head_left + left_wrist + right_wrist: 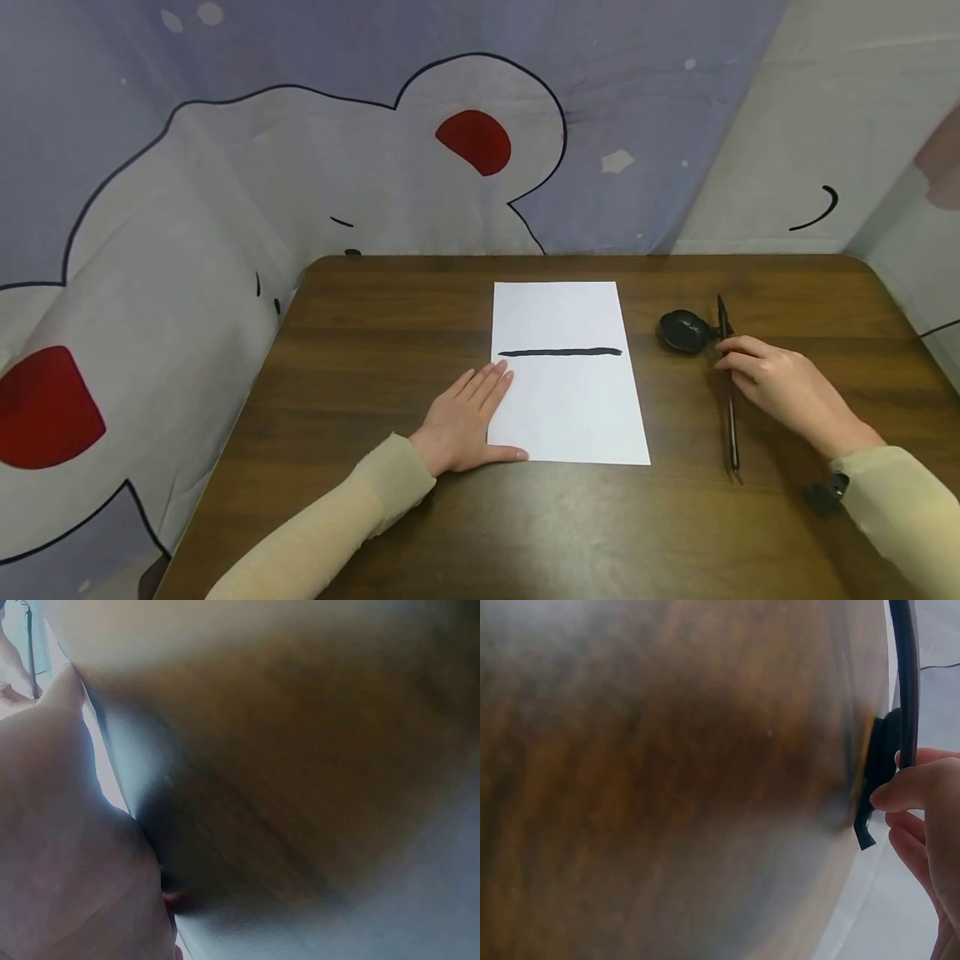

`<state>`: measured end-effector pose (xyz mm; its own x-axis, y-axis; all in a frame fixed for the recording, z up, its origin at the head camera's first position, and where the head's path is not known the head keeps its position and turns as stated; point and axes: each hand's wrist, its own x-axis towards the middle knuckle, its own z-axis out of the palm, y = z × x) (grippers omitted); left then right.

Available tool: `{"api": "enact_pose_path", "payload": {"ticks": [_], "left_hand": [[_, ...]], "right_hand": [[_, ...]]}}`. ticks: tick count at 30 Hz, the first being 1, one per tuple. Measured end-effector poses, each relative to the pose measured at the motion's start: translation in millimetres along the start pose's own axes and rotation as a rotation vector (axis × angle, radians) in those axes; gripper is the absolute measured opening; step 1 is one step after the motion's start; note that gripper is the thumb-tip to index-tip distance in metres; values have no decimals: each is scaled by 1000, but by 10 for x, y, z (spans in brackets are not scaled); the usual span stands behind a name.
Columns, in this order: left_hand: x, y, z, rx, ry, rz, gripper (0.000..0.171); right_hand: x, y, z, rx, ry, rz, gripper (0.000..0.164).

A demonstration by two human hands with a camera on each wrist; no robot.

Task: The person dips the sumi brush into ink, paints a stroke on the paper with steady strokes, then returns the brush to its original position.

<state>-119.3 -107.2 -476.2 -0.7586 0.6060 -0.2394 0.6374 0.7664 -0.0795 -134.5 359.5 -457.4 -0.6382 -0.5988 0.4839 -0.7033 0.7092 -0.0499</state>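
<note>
My right hand (787, 387) pinches a dark writing brush (731, 408) between thumb and fingers. The brush's black tip points away from me, beside a small black ink dish (684, 331), and its handle end with a thin loop points toward me. In the right wrist view the handle (908, 667) rises from the fingers, overlapping the dish (883, 754) behind. On the lower left of a white paper sheet (562, 408) rests my left hand (465, 425), fingers straight and thumb spread along the bottom edge. One thick black horizontal stroke (561, 352) crosses the sheet above the fingertips.
The brown wooden table (360, 333) has rounded far corners. Behind it and along both sides hangs a printed cloth (300, 167) with cartoon shapes. A dark wrist strap piece (837, 485) shows at the right cuff.
</note>
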Motion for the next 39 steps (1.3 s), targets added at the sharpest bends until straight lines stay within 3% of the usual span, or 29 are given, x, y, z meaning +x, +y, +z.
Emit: {"api": "enact_pose_path", "payload": {"ticks": [14, 21, 23, 25, 26, 28, 30, 33, 39], "left_hand": [[8, -12, -6, 8, 3, 6, 114], [9, -13, -8, 15, -2, 4, 115], [9, -16, -5, 14, -4, 1, 114], [9, -19, -4, 12, -7, -2, 114], [8, -20, -4, 12, -9, -3, 114], [8, -22, -4, 11, -12, -4, 114], [11, -25, 0, 7, -14, -5, 114], [13, -25, 11, -6, -7, -1, 115], [-4, -16, -40, -55, 17, 7, 113]], "right_hand": [[-87, -47, 91, 2, -50, 46, 35], [-81, -46, 26, -6, -26, 35, 39], [-70, -32, -9, -8, -5, 36, 32], [-58, -20, -52, -19, 22, 47, 13], [-51, -18, -76, -24, 36, 58, 18], [-36, -18, -134, -37, 69, 89, 43], [-14, -18, -201, -56, 100, 132, 53], [28, -15, -310, -74, 156, 202, 30], [105, -22, -514, -50, 214, 393, 49]]}}
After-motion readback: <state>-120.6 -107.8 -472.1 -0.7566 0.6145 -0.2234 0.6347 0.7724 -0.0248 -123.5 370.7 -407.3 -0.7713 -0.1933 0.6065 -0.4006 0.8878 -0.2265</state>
